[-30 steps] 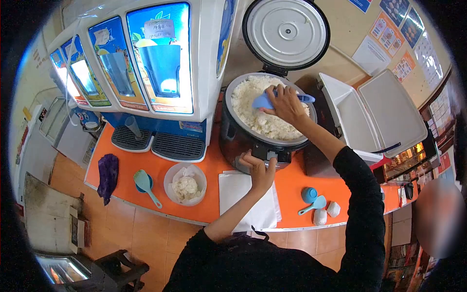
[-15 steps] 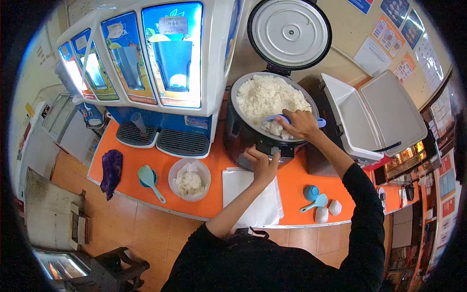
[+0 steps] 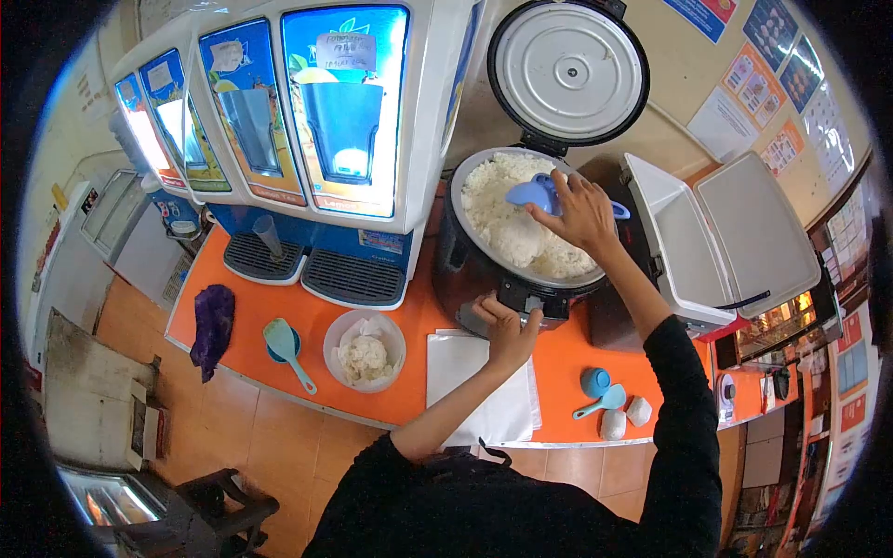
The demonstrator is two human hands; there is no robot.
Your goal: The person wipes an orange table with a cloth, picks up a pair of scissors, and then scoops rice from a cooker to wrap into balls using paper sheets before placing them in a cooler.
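Note:
A large dark rice cooker [image 3: 453, 270] stands on the orange counter with its round lid [image 3: 569, 73] raised. White rice [image 3: 513, 234] fills its pot. My right hand [image 3: 579, 212] is over the rice, fingers spread, close against a blue scoop [image 3: 533, 193]; the hand hides part of the scoop. At the cooker's front latch is my left hand [image 3: 507, 330], its fingers touching the front and nothing seen in its grasp. White paper sheets [image 3: 470, 386] lie below that hand. Left of them sits a bowl [image 3: 341, 327] holding some rice.
A drink dispenser [image 3: 437, 102] stands at the left. On the counter lie a purple cloth [image 3: 213, 325], a turquoise paddle [image 3: 288, 349], a turquoise cup [image 3: 594, 381], a small turquoise spoon [image 3: 611, 397] and white lumps [image 3: 613, 425]. An open white cooler box [image 3: 684, 228] is at the right.
My right hand has moved up from the pot's front edge and its fingers have spread. The blue scoop has moved up over the rice. My left hand stays at the cooker's front.

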